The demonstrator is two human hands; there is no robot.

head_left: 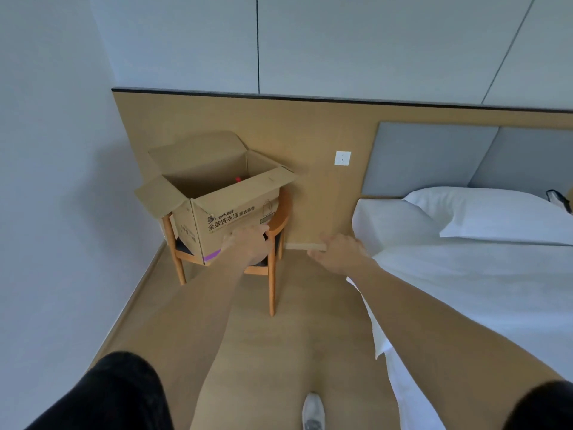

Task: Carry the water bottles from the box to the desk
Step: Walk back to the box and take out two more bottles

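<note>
Bottles are barely seen: only a small red spot, possibly a bottle cap (237, 179), shows deep inside the open cardboard box (229, 218), at about 11 o'clock from the left hand and well above it in the view. The box stands on the seat of a wooden chair (272, 268) in the corner of the room, its flaps folded outward, with printed lettering on the front panel.

The left hand (248, 243) is held in front of the box's lower front face, back of the hand toward the camera, fingers loosely extended; whether the fingertips touch the cardboard cannot be told. Nothing is held in it. The right hand (339, 252) is placed at 3 o'clock from the left one, apart from the box, near the corner of the bed (465, 290); its fingers are loosely curled and relaxed, and nothing is gripped.

Both forearms are stretched forward and bare, with black sleeves (117, 395) seen at the bottom edge. A white shoe (313, 411) is seen on the wooden floor (263, 352) at 6 o'clock.
</note>
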